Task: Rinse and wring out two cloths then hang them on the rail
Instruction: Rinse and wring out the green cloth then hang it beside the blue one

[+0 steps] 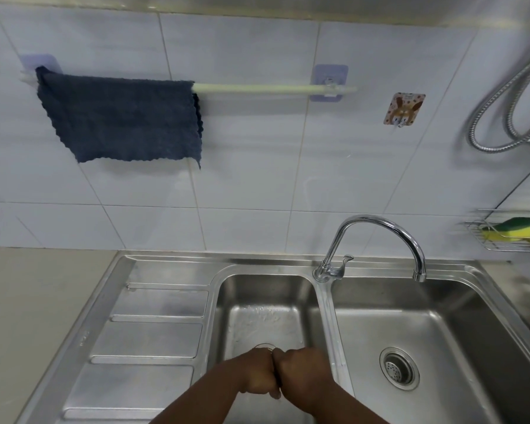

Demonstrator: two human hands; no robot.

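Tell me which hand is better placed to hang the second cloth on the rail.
Right, probably. The free rail stretch lies right of the blue cloth, nearer the right hand. Both hands are clenched together; left hand sits farther off.

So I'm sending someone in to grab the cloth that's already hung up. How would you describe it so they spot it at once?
Look at the white tiled wall above the steel sink. A pale rail runs across it between two lilac stick-on pads. The dark blue cloth is draped over the rail's left end; it is the only fabric on the wall, with a wavy edge.
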